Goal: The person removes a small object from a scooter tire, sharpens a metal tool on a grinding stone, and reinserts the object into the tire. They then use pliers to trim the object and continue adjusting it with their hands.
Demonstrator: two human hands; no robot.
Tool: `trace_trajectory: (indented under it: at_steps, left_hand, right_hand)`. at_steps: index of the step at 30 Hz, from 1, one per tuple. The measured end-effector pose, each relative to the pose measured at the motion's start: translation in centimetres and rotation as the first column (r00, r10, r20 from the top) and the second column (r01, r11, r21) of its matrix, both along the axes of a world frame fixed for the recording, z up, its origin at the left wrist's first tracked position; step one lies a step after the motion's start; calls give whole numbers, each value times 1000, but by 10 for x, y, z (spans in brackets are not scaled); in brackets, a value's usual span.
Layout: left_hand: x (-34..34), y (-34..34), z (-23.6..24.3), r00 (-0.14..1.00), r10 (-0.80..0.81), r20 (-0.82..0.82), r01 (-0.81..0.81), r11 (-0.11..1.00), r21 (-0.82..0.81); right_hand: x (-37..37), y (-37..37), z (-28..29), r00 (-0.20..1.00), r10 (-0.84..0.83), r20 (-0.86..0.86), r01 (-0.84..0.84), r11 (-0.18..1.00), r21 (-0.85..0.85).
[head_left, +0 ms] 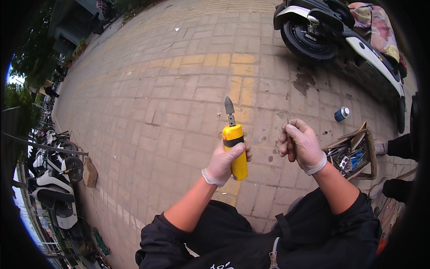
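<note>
Wrapped in my gloved left hand is a yellow hand-held grinder with a black band around its body. It points up and away from me, and a grey, bullet-shaped grinding stone sits in the metal collar at its tip. To the right, apart from the grinder, my gloved right hand is closed in a pinch. A thin, dark, pin-like piece sticks up from its fingertips, too small to name. Both gloves are thin and whitish.
A wooden toolbox full of tools lies right of my right hand, with a blue can beyond it. A white scooter is at the far right. Another person's legs stand by the toolbox. Parked scooters line the left.
</note>
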State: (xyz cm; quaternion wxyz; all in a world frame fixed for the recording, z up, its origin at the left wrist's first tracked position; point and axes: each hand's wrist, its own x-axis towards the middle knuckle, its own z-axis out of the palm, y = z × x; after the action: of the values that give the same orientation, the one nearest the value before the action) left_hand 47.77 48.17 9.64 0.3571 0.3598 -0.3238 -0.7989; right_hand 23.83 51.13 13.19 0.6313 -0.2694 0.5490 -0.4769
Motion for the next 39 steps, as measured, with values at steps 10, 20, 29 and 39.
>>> trace_trajectory:
  at_steps: [10, 20, 29, 39]
  left_hand:
    - [-1, 4, 5, 984, -147, -104, 157, 983, 94]
    - [-26, 37, 18, 977, -194, -91, 207, 962, 177]
    - [-41, 41, 30, 980, -196, -24, 197, 978, 71]
    - [-44, 40, 26, 993, -100, 58, 100, 995, -1]
  right_hand:
    - [-9, 24, -7, 904, 287, -317, -321, 945, -58]
    - [-1, 37, -10, 977, 146, -157, -173, 970, -171]
    - [29, 47, -4, 988, -9, 156, 23, 996, -87]
    - [44, 42, -18, 977, -158, 142, 181, 970, -164]
